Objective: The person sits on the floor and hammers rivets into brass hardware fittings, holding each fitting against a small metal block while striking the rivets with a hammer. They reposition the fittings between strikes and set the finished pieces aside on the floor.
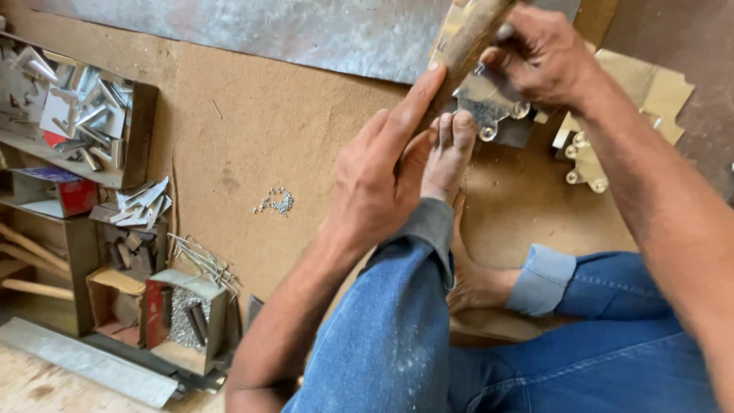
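Fingers: left hand (378, 180) wraps the wooden handle (464, 42), forefinger stretched along it; right hand (539, 53) pinches the metal plate (484, 103).
Plate: under the right fingertips, beside bare toes (451, 145).
Pile of small rivets (277, 202): well left of the left fingers.
Boxes (115, 145): far left.

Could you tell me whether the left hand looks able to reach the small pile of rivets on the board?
Probably yes: the rivets lie on bare board just beside the left hand, nothing between, but it grips the wooden handle.
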